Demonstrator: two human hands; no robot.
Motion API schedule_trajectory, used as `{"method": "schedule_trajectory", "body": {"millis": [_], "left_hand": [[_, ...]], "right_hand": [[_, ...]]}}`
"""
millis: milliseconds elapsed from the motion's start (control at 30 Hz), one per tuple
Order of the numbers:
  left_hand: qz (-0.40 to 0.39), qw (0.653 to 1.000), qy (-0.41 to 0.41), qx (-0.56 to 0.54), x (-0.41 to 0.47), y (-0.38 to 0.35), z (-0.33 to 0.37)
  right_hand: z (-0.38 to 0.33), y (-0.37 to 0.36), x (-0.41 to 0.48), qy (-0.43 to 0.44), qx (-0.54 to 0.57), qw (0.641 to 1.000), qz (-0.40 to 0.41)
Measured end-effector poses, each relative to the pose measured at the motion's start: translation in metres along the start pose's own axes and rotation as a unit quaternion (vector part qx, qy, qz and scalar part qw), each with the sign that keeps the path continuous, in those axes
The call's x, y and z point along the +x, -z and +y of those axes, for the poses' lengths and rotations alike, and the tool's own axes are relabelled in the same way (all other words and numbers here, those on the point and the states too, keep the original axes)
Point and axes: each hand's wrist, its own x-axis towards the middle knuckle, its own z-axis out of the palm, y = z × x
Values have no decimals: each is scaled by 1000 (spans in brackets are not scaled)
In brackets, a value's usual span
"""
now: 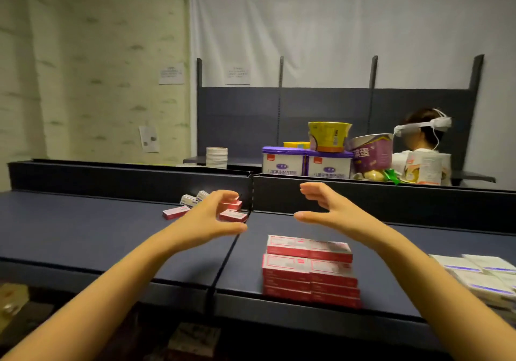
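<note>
Both my arms reach forward over a dark blue shelf (pixel 83 238). My left hand (pixel 212 215) hovers with fingers spread and slightly bent, just in front of a loose heap of small pink and white boxes (pixel 231 215) by the shelf's back wall. My right hand (pixel 324 207) is held out beside it, fingers and thumb apart, holding nothing. Below my right hand, a neat stack of pink boxes (pixel 310 268) stands at the shelf's front edge.
White boxes with blue stripes (pixel 480 274) lie at the right edge. Behind the shelf's back wall stand purple-lidded tubs (pixel 307 162), a yellow cup (pixel 329 136) and a roll of white rings (pixel 217 157). A person wearing a headset (pixel 424 143) sits at the back right.
</note>
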Motion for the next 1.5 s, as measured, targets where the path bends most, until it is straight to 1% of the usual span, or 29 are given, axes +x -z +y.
{"method": "schedule_trajectory", "body": {"millis": [133, 300, 400, 567, 733, 933, 1033, 1100, 1167, 1267, 1400, 1433, 1500], "left_hand": [[-11, 1000, 14, 8, 9, 47, -71], [-33, 998, 44, 27, 26, 91, -147], [-40, 996, 67, 32, 44, 103, -185], [-62, 992, 95, 48, 74, 104, -231], [-86, 988, 99, 85, 98, 93, -248], [-56, 986, 71, 140, 112, 80, -250], [-40, 985, 72, 154, 117, 79, -254], [-44, 986, 72, 142, 119, 80, -258], [-70, 988, 72, 114, 121, 84, -262], [-111, 990, 76, 29, 122, 95, -268], [-106, 985, 123, -59, 124, 104, -270], [-107, 983, 130, -68, 124, 105, -271], [-109, 985, 128, -40, 123, 105, -272]], "right_hand": [[-31, -50, 41, -1, 3, 1000, 23], [-78, -98, 81, -16, -22, 998, 50], [-96, -126, 100, -32, -32, 997, 65], [-104, -173, 136, -70, -18, 997, 38], [-88, -205, 168, -99, -13, 995, 15], [-55, -224, 199, -153, -39, 987, 25], [-45, -230, 208, -159, -76, 984, 25], [-42, -231, 213, -160, -109, 981, 32], [-40, -232, 219, -161, -158, 973, 42], [-36, -235, 225, -168, -244, 954, 56], [-28, -241, 228, -170, -308, 935, 46], [-27, -241, 228, -171, -313, 933, 48], [-25, -242, 228, -172, -321, 929, 61]]}}
